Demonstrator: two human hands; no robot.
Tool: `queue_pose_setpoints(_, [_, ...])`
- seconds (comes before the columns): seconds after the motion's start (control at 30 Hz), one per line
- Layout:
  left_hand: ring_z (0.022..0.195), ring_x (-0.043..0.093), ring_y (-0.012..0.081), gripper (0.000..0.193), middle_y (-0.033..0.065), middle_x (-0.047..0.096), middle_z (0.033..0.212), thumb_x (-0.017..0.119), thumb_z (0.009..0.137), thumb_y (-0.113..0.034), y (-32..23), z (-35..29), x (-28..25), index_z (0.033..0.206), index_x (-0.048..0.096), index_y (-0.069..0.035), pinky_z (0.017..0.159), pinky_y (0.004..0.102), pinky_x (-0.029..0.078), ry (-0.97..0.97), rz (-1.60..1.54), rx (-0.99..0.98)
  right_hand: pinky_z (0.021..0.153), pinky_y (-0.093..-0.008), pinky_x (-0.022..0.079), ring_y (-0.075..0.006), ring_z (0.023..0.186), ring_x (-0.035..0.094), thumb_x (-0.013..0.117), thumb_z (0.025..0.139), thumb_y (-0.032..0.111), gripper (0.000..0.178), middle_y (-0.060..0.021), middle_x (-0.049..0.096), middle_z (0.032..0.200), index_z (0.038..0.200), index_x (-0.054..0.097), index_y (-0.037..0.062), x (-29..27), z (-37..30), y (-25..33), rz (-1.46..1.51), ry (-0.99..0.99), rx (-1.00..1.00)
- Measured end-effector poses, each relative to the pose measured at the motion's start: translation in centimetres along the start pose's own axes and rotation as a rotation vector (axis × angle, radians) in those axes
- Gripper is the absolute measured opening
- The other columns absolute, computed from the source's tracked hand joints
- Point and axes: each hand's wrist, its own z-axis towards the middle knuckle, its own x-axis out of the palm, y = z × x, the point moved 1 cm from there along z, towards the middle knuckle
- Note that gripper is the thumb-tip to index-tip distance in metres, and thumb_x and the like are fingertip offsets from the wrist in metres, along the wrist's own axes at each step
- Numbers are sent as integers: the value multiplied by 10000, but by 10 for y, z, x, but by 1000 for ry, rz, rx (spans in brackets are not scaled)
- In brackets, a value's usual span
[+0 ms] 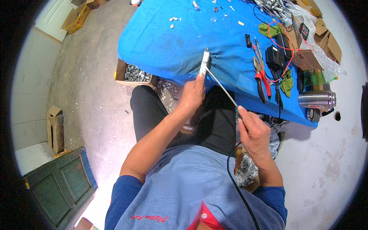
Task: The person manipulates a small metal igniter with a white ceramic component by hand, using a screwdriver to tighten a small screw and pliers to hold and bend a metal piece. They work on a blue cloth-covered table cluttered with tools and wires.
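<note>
We see the left hand (193,93) clenched on a small white part (205,62), held upright at the near edge of the blue table (165,42). The right hand (253,132) grips a soldering iron (222,87) by its handle, cord trailing down; its tip touches the part. Pliers (262,78) lie nr the table's right edge, w/ a steel flask (316,101) at the near right corner.

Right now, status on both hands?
Left hand pinching small white part at blue table edge. Right hand holding corded iron, tip on part. Nothing between.
</note>
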Motion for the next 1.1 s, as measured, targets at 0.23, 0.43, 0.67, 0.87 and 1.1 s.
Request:
queue_pose_setpoints(0.23, [525, 405, 181, 695, 64, 450, 545, 358, 1009, -554, 24, 18, -6, 616, 475, 8, 500, 410, 332, -14, 277, 154, 604, -385, 513, -288, 714, 639, 695, 801, 72, 394, -92, 634, 901, 1189, 649, 126, -32, 23, -16, -6, 106, -49])
queue_pose_setpoints(0.43, [537, 405, 254, 702, 147, 432, 552, 342, 1012, -541, 25, 21, -6, 657, 483, 48, 546, 467, 349, -2, 345, 196, 611, -395, 505, -293, 712, 632, 688, 801, 70, 407, -93, 627, 890, 1201, 642, 128, -28, 34, -27, -22, 110, -130])
queue_pose_setpoints(0.67, [532, 404, 286, 706, 161, 453, 549, 334, 1016, -530, 22, 22, -1, 637, 489, 45, 544, 474, 346, -50, 385, 236, 634, -341, 509, -259, 734, 652, 663, 843, 72, 360, -119, 677, 900, 1202, 647, 79, -21, 44, -50, 237, 186, -41])
queue_pose_setpoints(0.87, [523, 409, 262, 698, 155, 444, 542, 334, 1020, -522, 25, 29, 1, 637, 481, 42, 532, 465, 344, -20, 360, 245, 574, -253, 486, -92, 671, 597, 640, 909, 132, 353, -73, 688, 842, 1249, 625, 39, -5, 37, -77, 761, 356, 430])
queue_pose_setpoints(1.1, [508, 379, 155, 667, 28, 423, 528, 369, 1010, -545, 14, 20, -5, 595, 455, -29, 484, 370, 325, 17, 306, 195, 676, -327, 540, -217, 783, 674, 664, 877, 105, 357, -94, 697, 935, 1226, 630, 40, 22, 15, -62, 481, 158, 184])
